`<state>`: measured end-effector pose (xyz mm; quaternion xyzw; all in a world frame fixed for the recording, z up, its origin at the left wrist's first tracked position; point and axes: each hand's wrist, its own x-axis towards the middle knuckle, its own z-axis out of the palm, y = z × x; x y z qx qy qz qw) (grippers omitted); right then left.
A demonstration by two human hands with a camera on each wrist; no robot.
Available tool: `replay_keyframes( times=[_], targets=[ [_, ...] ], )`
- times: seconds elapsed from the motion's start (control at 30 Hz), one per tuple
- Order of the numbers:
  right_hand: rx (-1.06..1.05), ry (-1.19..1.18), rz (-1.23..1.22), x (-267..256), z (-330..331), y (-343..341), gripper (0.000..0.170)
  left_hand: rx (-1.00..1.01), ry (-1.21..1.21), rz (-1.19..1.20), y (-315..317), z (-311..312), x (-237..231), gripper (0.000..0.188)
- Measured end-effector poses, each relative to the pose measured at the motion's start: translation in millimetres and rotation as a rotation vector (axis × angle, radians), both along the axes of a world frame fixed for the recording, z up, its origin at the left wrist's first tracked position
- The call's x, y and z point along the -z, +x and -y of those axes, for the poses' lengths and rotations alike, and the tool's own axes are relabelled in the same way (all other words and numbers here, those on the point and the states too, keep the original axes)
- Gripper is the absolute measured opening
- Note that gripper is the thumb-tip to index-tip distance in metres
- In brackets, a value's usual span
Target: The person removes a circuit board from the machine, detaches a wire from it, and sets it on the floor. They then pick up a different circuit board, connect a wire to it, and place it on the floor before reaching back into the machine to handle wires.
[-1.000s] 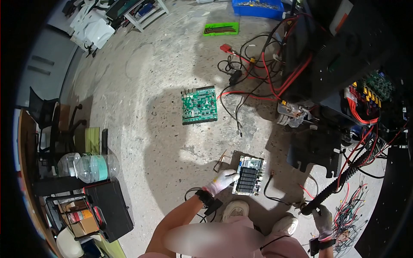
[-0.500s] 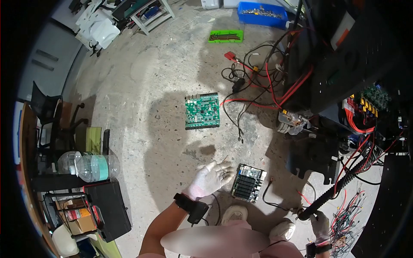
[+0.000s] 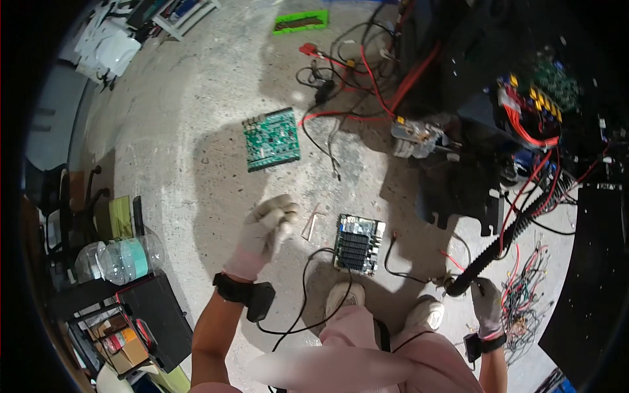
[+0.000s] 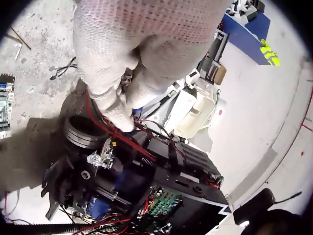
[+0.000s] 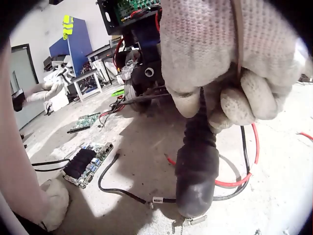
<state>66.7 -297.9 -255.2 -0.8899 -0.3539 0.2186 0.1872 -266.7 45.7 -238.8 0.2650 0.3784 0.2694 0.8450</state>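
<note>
My gloved left hand (image 3: 265, 229) is raised over the floor with curled fingers. Small grey bits (image 4: 128, 78) show in the gap between its thumb and fingers in the left wrist view. To its right on the floor lies a circuit board with a black finned heatsink (image 3: 356, 251); thin L-shaped hex keys (image 3: 310, 224) lie between them. My gloved right hand (image 3: 487, 304) grips a black corrugated tube (image 5: 200, 134) near its smooth, thick end. Farther forward, a green circuit board (image 3: 272, 139) lies flat on the floor.
A large black machine (image 3: 472, 78) with red and black cables stands at the right. Loose wires (image 3: 524, 295) are heaped beside my right hand. A green tray (image 3: 300, 22) lies ahead. Clear bottles (image 3: 124, 259) and a black case (image 3: 160, 311) are at the left.
My left hand left the heatsink board, turned palm up with small grey bits on it, then moved left with its fingers curled. The right hand keeps its grip on the tube.
</note>
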Motion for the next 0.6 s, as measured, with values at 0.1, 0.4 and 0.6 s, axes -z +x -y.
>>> replay_keyframes(
  times=[0.1,0.4,0.6],
  targets=[
    [0.0,0.033,0.009,-3.5,-3.0,-2.9,0.015,-0.057,-0.042,-0.048,-14.5,-3.0,0.6,0.03],
    [0.035,0.007,-0.057,-2.2,-2.9,-5.3,0.014,-0.143,-0.004,-0.294,-49.5,-3.6,-15.2,0.034],
    [0.042,0.036,-0.106,-3.4,-5.1,-6.2,0.015,-0.123,0.132,-0.122,-81.1,-29.4,-47.7,0.028]
  ],
)
